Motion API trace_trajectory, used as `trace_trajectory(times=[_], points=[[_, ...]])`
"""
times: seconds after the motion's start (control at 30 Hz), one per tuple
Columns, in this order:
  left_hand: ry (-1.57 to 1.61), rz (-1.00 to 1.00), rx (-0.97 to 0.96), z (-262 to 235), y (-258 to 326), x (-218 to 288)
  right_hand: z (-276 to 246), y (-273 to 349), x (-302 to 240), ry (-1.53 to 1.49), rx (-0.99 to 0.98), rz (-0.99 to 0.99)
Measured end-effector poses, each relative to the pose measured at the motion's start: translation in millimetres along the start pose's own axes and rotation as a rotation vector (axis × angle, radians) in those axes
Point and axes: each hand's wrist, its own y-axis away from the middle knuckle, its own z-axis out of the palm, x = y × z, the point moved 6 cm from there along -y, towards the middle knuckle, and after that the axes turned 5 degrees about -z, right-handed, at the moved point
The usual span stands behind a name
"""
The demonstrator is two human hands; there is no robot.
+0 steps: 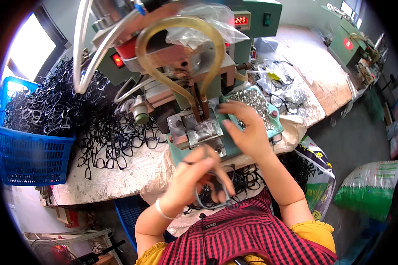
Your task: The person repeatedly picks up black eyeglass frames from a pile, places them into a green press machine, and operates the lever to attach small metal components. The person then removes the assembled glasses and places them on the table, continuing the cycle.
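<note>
Partly hidden specs frame gripped in L hand, blurred; R hand splayed nr tray.

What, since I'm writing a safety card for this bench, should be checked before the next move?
1. Left hand has a grip on an eyeglass frame: ok.
2. Right hand free: ok; fingers look spread, nothing visible in them.
3. Right hand clear of the copper-coloured prongs: cannot tell; it shows close beside them.
4. Tray stocked with small metal parts: ok.
5. Bench free of loose frames: not ok; a pile spreads beside the blue basket.
</note>
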Motion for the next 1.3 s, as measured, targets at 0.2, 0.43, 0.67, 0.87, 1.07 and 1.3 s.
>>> trace_trajectory(times=[0.2, 0.43, 0.67, 0.87, 1.07, 1.3], points=[[0.377, -0.193, -0.075, 0, -29, -51, -29, 41, 89, 0.569, 0.016, 0.134], [0.358, -0.191, -0.004, -6, -27, -59, -23, 45, 100, 0.436, 0.081, 0.164], [-0.943, 0.125, 0.464, -200, 59, -1, -33, 60, 109, 0.394, 0.145, 0.187], [-1.221, 0.104, 1.480, -540, 241, 26, -28, 65, 113, 0.313, 0.233, 0.351], [-0.802, 0.102, 1.618, -599, 144, -28, -35, 74, 114, 0.538, 0.281, 0.444], [-0.881, 0.194, 1.308, -535, 52, -11, -27, 62, 107, 0.484, 0.309, 0.250]])
